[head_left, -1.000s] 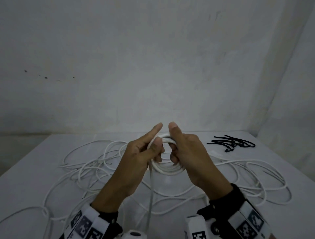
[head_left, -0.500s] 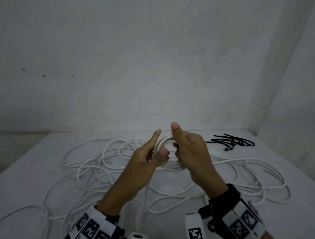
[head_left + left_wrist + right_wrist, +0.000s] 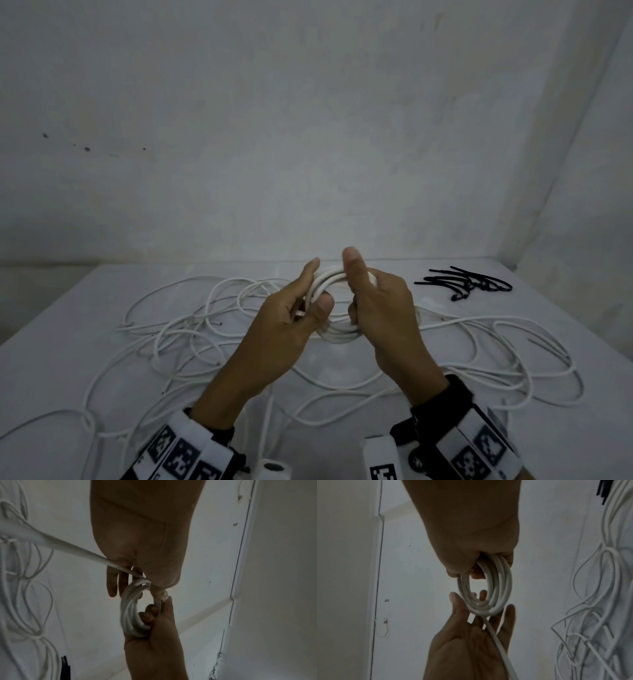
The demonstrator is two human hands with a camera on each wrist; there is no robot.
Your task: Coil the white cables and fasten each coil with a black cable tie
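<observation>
I hold a small coil of white cable [image 3: 337, 334] in both hands above the table's middle. My right hand [image 3: 352, 284] grips its right side, fingers curled through the ring [image 3: 489, 582] and thumb up. My left hand [image 3: 318, 285] pinches the left side between thumb and fingers, index finger straight. The coil's loose tail [image 3: 68, 545] runs from the left hand's fingers down towards the table and crosses the left palm in the right wrist view [image 3: 496, 639]. The black cable ties [image 3: 466, 284] lie in a bundle at the back right, untouched.
Loose white cables sprawl over the white table [image 3: 68, 359], tangled on the left [image 3: 191, 329] and in wide loops on the right [image 3: 513, 342]. Walls close the table off at the back and right.
My left hand has moved in against the coil, its thumb sliding down the left side. The coil has turned and tilted a little. My right hand keeps its grip.
</observation>
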